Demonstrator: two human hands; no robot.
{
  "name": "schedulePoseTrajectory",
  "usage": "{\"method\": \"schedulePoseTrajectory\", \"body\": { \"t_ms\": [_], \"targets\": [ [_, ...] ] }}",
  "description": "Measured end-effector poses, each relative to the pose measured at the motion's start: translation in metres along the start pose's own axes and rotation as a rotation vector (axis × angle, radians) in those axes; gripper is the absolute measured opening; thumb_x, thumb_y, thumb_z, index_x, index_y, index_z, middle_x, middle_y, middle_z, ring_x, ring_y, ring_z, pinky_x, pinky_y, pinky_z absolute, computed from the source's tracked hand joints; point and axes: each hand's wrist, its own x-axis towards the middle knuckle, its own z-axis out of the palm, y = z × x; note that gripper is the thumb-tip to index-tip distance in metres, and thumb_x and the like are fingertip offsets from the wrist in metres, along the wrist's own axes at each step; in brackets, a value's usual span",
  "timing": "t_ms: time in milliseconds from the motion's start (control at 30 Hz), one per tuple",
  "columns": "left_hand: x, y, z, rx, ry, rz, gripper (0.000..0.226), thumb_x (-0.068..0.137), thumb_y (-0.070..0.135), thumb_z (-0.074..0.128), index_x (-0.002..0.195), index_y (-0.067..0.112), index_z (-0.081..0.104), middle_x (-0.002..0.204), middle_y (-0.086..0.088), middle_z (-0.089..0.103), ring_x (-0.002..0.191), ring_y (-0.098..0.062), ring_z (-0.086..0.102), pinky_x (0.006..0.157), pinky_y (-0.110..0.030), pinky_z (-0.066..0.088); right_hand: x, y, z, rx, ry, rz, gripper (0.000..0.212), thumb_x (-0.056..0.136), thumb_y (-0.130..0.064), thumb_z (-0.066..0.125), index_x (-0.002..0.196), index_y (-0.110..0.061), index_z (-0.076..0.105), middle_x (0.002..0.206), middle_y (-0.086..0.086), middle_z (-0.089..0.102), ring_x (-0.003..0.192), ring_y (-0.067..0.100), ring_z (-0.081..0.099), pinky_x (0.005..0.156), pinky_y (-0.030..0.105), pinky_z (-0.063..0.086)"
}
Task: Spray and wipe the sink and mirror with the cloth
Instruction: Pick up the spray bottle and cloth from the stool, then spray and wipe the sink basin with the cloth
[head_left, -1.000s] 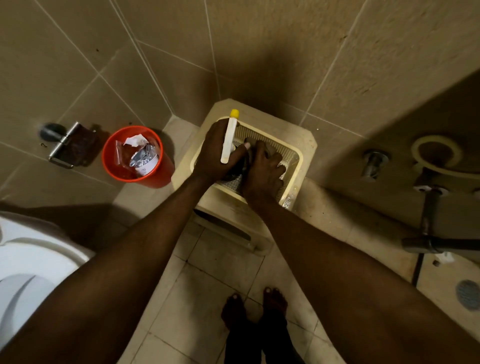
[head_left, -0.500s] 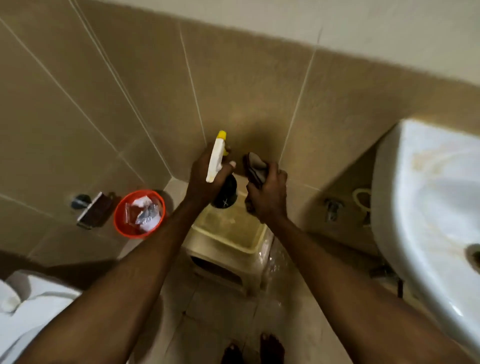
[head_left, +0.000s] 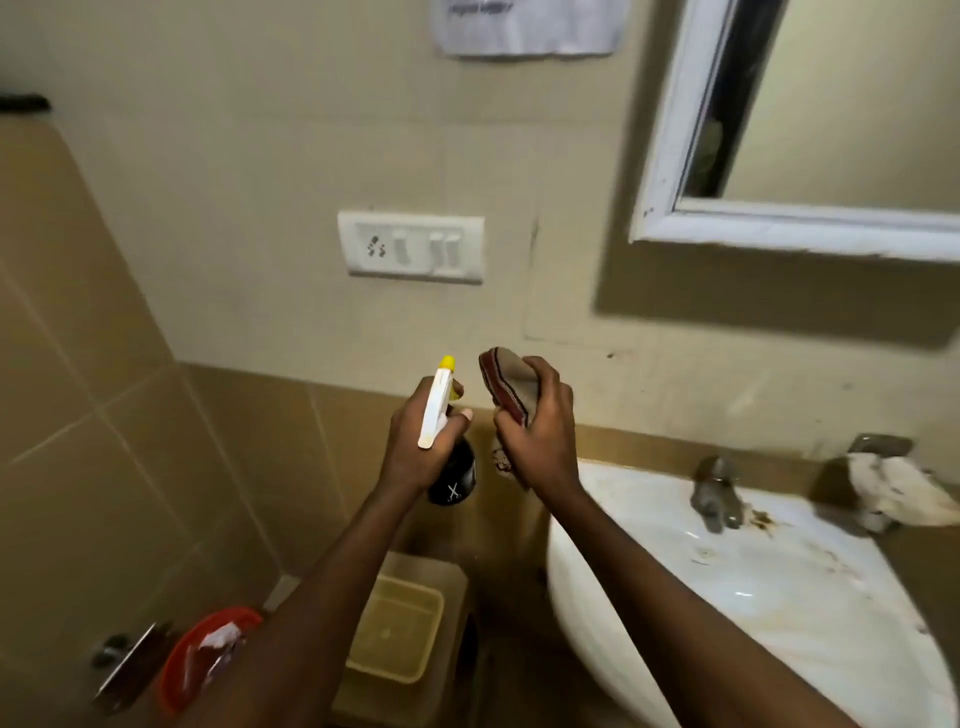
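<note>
My left hand (head_left: 415, 447) grips a spray bottle (head_left: 437, 410) with a white trigger head, a yellow nozzle tip and a dark body, held upright in front of the wall. Just to its right, my right hand (head_left: 540, 441) holds a folded beige cloth (head_left: 511, 387) with dark red edging. The white sink (head_left: 779, 597) sits low on the right, stained with brown marks, with a metal tap (head_left: 717, 491) at its back. The white-framed mirror (head_left: 831, 104) hangs on the wall at the upper right.
A white switch plate (head_left: 410, 247) is on the wall above my hands. A cream plastic stool (head_left: 400, 634) stands below, with an orange bin (head_left: 208, 654) to its left. A crumpled white rag (head_left: 898, 488) lies on the ledge right of the tap.
Both hands lifted the bottle and cloth off the stool and raised them to sink height. My view swung up from the floor to the wall, sink and mirror.
</note>
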Motion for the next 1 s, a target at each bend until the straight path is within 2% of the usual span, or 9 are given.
{"method": "schedulePoseTrajectory", "body": {
  "t_ms": [67, 167, 333, 467, 567, 633, 800, 900, 1000],
  "targets": [
    [-0.004, 0.04, 0.02, -0.034, 0.0, 0.031, 0.019, 0.079, 0.019, 0.059, 0.098, 0.016, 0.058, 0.085, -0.014, 0.063, 0.074, -0.027, 0.059, 0.07, -0.039, 0.049, -0.001, -0.013, -0.047, -0.009, 0.053, -0.002, 0.072, 0.075, -0.011, 0.063, 0.138, -0.033, 0.035, 0.117, 0.0, 0.045, 0.101, 0.005, 0.045, 0.079, 0.003, 0.033],
    [-0.022, 0.107, 0.064, -0.064, -0.077, 0.055, 0.019, 0.08, 0.023, 0.059, 0.098, 0.019, 0.058, 0.082, -0.013, 0.064, 0.071, -0.024, 0.059, 0.069, -0.036, 0.049, -0.01, -0.026, -0.132, -0.045, 0.141, 0.02, 0.079, 0.075, -0.01, 0.062, 0.142, -0.035, 0.03, 0.114, -0.001, 0.043, 0.096, 0.007, 0.047, 0.077, 0.011, 0.035],
    [-0.043, 0.176, 0.145, -0.142, -0.179, 0.118, 0.02, 0.079, 0.023, 0.061, 0.098, 0.019, 0.058, 0.077, -0.006, 0.063, 0.064, -0.012, 0.055, 0.066, -0.028, 0.044, -0.027, -0.017, -0.248, -0.133, 0.278, 0.017, 0.068, 0.074, -0.011, 0.063, 0.136, -0.028, 0.041, 0.115, 0.002, 0.046, 0.094, 0.002, 0.043, 0.078, 0.014, 0.032],
    [-0.055, 0.206, 0.204, -0.193, -0.271, 0.131, 0.02, 0.078, 0.022, 0.061, 0.097, 0.018, 0.057, 0.075, -0.008, 0.062, 0.06, -0.015, 0.052, 0.064, -0.031, 0.044, -0.037, -0.002, -0.316, -0.193, 0.358, 0.021, 0.063, 0.073, -0.006, 0.062, 0.131, -0.023, 0.045, 0.114, 0.004, 0.046, 0.092, -0.003, 0.04, 0.079, 0.01, 0.03],
    [-0.057, 0.221, 0.236, -0.223, -0.32, 0.144, 0.02, 0.079, 0.021, 0.062, 0.098, 0.017, 0.057, 0.068, -0.005, 0.057, 0.057, -0.013, 0.05, 0.062, -0.029, 0.042, -0.032, 0.01, -0.345, -0.218, 0.43, 0.05, 0.061, 0.073, -0.008, 0.062, 0.13, -0.022, 0.046, 0.115, 0.007, 0.049, 0.09, -0.005, 0.036, 0.08, 0.005, 0.029],
    [-0.054, 0.227, 0.252, -0.227, -0.342, 0.158, 0.021, 0.079, 0.021, 0.061, 0.099, 0.016, 0.057, 0.068, -0.005, 0.058, 0.058, -0.016, 0.052, 0.062, -0.031, 0.043, -0.027, 0.017, -0.357, -0.218, 0.473, 0.08, 0.06, 0.072, -0.015, 0.06, 0.13, -0.023, 0.046, 0.117, 0.008, 0.049, 0.091, -0.004, 0.035, 0.083, 0.011, 0.03],
    [-0.046, 0.221, 0.28, -0.243, -0.342, 0.157, 0.024, 0.079, 0.022, 0.061, 0.101, 0.014, 0.059, 0.089, -0.013, 0.067, 0.078, -0.026, 0.062, 0.074, -0.037, 0.05, -0.022, 0.04, -0.368, -0.235, 0.487, 0.07, 0.061, 0.073, -0.005, 0.062, 0.13, -0.02, 0.047, 0.114, 0.009, 0.048, 0.086, -0.006, 0.036, 0.078, 0.007, 0.028],
    [-0.048, 0.209, 0.3, -0.232, -0.355, 0.123, 0.024, 0.078, 0.023, 0.061, 0.101, 0.014, 0.058, 0.092, -0.01, 0.066, 0.083, -0.026, 0.062, 0.075, -0.036, 0.049, -0.02, 0.065, -0.37, -0.238, 0.461, 0.097, 0.062, 0.074, -0.006, 0.063, 0.131, -0.023, 0.046, 0.114, 0.005, 0.046, 0.092, 0.003, 0.042, 0.082, 0.012, 0.033],
    [-0.068, 0.193, 0.313, -0.217, -0.385, 0.076, 0.018, 0.08, 0.022, 0.061, 0.096, 0.017, 0.058, 0.086, -0.006, 0.065, 0.079, -0.021, 0.061, 0.071, -0.036, 0.049, -0.026, 0.081, -0.373, -0.24, 0.423, 0.114, 0.062, 0.075, -0.008, 0.062, 0.132, -0.026, 0.044, 0.114, 0.002, 0.045, 0.1, 0.011, 0.048, 0.088, 0.023, 0.041]
  ]
}}
